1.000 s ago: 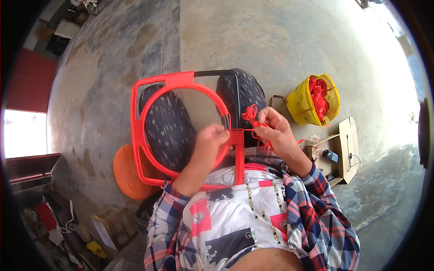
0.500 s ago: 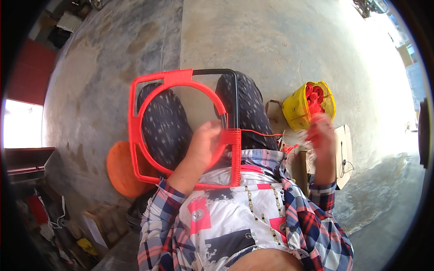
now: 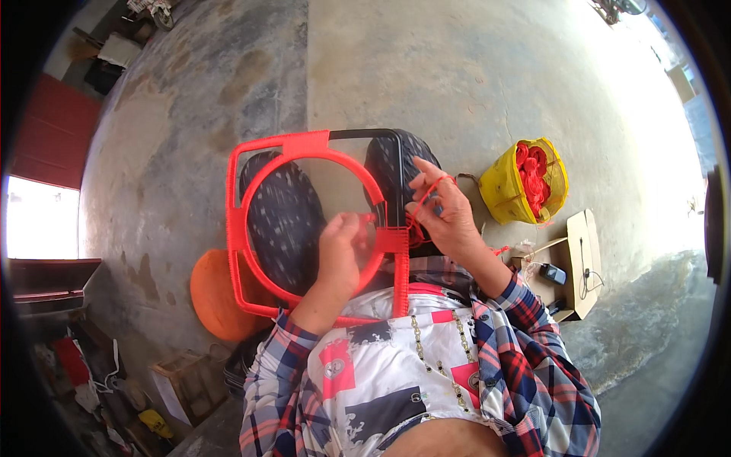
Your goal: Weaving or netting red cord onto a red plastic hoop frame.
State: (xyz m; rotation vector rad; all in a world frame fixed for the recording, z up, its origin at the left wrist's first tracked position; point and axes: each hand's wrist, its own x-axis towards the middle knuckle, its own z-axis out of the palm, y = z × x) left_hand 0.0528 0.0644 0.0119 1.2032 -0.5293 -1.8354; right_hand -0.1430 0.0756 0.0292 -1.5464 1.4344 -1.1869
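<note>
Left grip (image 3: 340, 245) closed around the red wrapped frame (image 3: 308, 221) resting on the lap. Right grip (image 3: 444, 215) pinching red cord (image 3: 431, 188) beside the frame's right bar; yellow bag (image 3: 509, 185) of cord on the floor nearby.

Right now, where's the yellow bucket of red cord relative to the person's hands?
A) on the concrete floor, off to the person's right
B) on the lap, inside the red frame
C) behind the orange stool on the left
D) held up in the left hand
A: the yellow bucket sits on the concrete floor to the right of the right hand, apart from the red frame and the left hand.
</note>
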